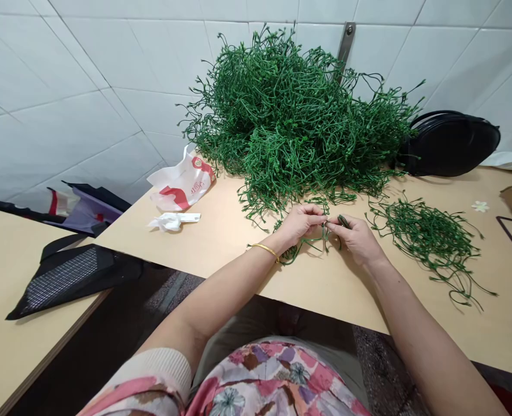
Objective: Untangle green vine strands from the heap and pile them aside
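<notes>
My left hand (301,224), with a gold bracelet (265,249) at the wrist, pinches a thin green plastic stem (325,238) between thumb and forefinger. My right hand (358,238) meets it there, its thumb and forefinger closed at the same stem. A small dark green piece (343,221) sticks out over the right forefinger; its kind cannot be made out. More loose green stems lie on the table under my left hand, partly hidden by it. Just behind both hands rises a big tangled heap of green plastic stems (299,115) with tiny buds.
To the right lies a smaller pile of stems (433,237), with a white flower (479,206) and a black bag (455,144) farther back. On the left are a white-and-red plastic bag (182,182) and crumpled tissue (171,222). A tiled wall (86,121) bounds the table (152,245).
</notes>
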### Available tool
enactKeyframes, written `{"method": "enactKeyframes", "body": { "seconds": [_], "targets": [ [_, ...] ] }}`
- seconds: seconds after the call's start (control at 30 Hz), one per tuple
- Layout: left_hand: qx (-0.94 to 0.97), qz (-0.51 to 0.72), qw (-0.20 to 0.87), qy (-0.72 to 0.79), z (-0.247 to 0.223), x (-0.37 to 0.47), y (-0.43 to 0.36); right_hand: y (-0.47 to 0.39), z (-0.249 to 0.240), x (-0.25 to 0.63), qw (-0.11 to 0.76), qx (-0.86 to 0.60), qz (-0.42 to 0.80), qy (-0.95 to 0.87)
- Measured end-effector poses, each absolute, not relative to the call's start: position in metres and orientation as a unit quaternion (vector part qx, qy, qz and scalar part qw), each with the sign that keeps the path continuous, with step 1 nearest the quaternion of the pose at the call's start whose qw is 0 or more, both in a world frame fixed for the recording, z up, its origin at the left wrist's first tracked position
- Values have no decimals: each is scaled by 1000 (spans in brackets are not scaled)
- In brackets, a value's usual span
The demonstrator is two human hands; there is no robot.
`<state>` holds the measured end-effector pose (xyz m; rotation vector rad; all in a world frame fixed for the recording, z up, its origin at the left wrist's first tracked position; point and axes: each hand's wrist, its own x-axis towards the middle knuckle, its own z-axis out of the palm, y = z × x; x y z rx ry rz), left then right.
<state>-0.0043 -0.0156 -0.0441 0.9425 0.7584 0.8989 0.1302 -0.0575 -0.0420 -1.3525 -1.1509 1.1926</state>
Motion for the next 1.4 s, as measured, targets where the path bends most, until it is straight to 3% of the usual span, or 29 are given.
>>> {"method": "enactKeyframes", "body": {
  "seconds": [0.2, 0.4, 0.6, 0.73, 0.87, 0.97, 1.1, 1.4],
  "targets": [
    [363, 416, 764, 335, -42, -1, -18, -56, -45, 128, 469, -558, 437, -527],
    [369, 396, 759, 362, -37, 0, -23, -58, -48, 130, 304, -649, 174, -675],
    [394, 420, 679, 455, -40, 10, -19, -85, -37, 111, 202, -609, 36, -766],
    [399, 425, 676, 450, -41, 8, -13, -106, -21, 100, 287, -527, 64, -797],
    [407, 367, 737, 396, -36, -5, -13, -101, -11, 122, 457, -579, 138, -660],
    [396, 348, 756, 389, -32, -10, -14, -89, -13, 140, 516, -591, 153, -601],
    [406, 338, 763, 372, -32, -10, -16, -80, -26, 141, 510, -538, 122, -660],
    [423, 301, 787, 332, -38, -11, -14, -71, -40, 138, 414, -523, 22, -745]
  ]
}}
